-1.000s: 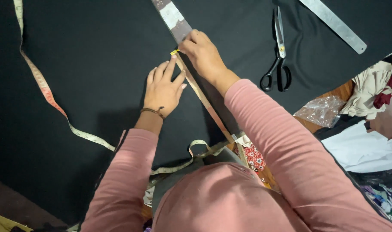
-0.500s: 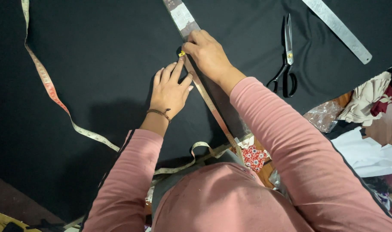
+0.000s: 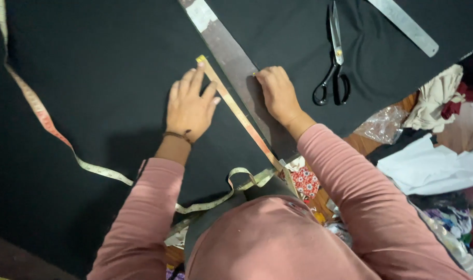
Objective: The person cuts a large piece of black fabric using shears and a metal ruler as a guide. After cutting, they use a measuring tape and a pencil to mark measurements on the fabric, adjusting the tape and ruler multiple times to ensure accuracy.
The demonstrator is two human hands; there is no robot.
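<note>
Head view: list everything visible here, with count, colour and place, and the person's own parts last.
black fabric: one, black, spread over the work surface.
long metal ruler: one, grey, diagonal at centre under the right hand.
tape measure: one, yellowish, pulled straight beside that ruler.
second tape measure: one, pale with red, loose at left.
scissors: one pair, black handles, closed, upper right.
second metal ruler: one, silver, top right.
cloth scraps: several, mixed colours, right edge.
left hand: flat on the fabric, fingertips at the tape.
right hand: pressing the long ruler.
</note>
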